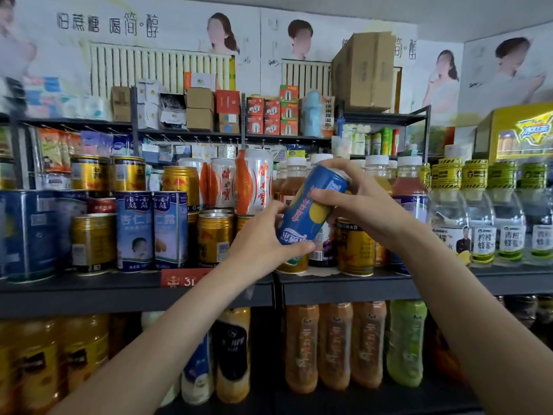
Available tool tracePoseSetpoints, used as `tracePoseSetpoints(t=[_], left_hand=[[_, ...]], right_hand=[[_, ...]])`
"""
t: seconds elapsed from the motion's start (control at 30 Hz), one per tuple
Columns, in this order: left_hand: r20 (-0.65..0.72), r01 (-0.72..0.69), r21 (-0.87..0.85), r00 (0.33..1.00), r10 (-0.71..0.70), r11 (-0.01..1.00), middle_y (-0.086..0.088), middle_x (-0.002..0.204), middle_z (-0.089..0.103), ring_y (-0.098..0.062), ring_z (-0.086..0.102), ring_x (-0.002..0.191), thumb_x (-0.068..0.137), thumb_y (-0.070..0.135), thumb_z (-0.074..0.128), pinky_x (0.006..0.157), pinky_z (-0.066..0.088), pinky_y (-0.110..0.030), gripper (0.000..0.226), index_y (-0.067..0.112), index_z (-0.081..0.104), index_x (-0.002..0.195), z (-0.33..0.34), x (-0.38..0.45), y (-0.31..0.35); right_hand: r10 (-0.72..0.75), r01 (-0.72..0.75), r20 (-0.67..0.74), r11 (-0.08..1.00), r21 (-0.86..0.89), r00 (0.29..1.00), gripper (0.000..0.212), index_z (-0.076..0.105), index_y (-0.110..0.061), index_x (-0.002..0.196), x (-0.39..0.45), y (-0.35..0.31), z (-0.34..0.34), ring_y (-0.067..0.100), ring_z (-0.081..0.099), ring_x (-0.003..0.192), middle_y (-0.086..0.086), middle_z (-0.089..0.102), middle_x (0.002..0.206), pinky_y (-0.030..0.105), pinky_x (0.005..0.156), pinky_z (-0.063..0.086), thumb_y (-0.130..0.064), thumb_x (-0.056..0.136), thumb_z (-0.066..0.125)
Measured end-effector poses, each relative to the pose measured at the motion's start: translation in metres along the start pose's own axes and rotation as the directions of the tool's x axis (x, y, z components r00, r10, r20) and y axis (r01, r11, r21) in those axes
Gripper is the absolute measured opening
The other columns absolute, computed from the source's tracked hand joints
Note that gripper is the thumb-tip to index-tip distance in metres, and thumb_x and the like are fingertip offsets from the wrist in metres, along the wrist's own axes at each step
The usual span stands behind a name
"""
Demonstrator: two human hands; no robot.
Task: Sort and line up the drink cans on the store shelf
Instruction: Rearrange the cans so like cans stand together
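While both hands meet in front of the dark shelf [134, 290], a tall blue can [311, 205] is held between them, tilted, top leaning right. Left hand [263, 238] grips its lower end, fingers curled round; right hand [359, 205] wraps the upper part (thumb across the label). Left of the blue can: white-and-orange cans [254, 181], gold cans [214, 238], blue square-sided tins [170, 229]. Right of it: clear bottles [481, 217].
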State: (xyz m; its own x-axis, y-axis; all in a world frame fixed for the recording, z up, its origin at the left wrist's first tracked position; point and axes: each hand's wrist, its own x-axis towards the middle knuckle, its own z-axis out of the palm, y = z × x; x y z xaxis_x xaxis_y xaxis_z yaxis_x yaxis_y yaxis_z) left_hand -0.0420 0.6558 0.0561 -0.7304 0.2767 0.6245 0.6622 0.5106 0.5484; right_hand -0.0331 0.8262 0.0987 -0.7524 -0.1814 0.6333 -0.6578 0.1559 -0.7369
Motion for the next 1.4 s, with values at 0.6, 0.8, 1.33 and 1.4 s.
tracePoseSetpoints(t=[0.6,0.8,1.33,1.4], left_hand=[[-0.172,0.040,-0.108,0.983,-0.058,0.993,0.003,0.123,0.057,-0.011,0.056,0.108,0.079,0.032,0.070,0.093,0.049,-0.034,0.053,0.023,0.047,0.126,-0.073,-0.016,-0.020],[-0.346,0.179,-0.018,0.922,-0.174,0.984,0.003,0.119,0.061,-0.012,0.059,0.104,0.077,0.037,0.071,0.087,0.051,-0.034,0.056,0.022,0.051,0.127,-0.159,-0.063,-0.076],[-0.432,0.567,0.220,0.786,-0.442,0.794,-0.004,0.095,0.059,-0.022,0.058,0.087,0.081,0.038,0.067,0.075,0.050,-0.038,0.044,0.011,0.052,0.113,-0.334,-0.137,-0.218],[-0.442,0.560,0.237,0.790,-0.425,0.794,-0.005,0.101,0.059,-0.020,0.054,0.088,0.082,0.038,0.066,0.071,0.044,-0.032,0.045,0.010,0.051,0.115,-0.334,-0.134,-0.227]], right_hand=[[-0.325,0.281,-0.041,0.870,-0.404,0.945,0.068,0.041,-0.018,0.122,0.010,0.003,0.114,-0.020,0.050,0.072,-0.028,0.048,0.087,-0.002,0.061,0.039,-0.016,0.066,0.080],[-0.360,0.370,0.105,0.833,-0.411,0.927,0.074,0.040,-0.016,0.126,0.040,0.000,0.230,0.004,0.040,0.096,-0.002,0.044,0.110,0.005,0.068,0.034,-0.020,0.065,0.080],[-0.350,0.377,0.144,0.817,-0.436,0.926,0.041,0.046,-0.015,0.126,0.070,-0.016,0.413,0.010,0.041,0.111,0.002,0.038,0.122,0.014,0.091,0.033,-0.019,0.088,0.061],[-0.355,0.363,0.102,0.828,-0.427,0.929,0.035,0.049,-0.015,0.122,0.073,-0.018,0.411,0.007,0.040,0.106,-0.003,0.036,0.115,0.014,0.092,0.037,-0.016,0.088,0.059]])
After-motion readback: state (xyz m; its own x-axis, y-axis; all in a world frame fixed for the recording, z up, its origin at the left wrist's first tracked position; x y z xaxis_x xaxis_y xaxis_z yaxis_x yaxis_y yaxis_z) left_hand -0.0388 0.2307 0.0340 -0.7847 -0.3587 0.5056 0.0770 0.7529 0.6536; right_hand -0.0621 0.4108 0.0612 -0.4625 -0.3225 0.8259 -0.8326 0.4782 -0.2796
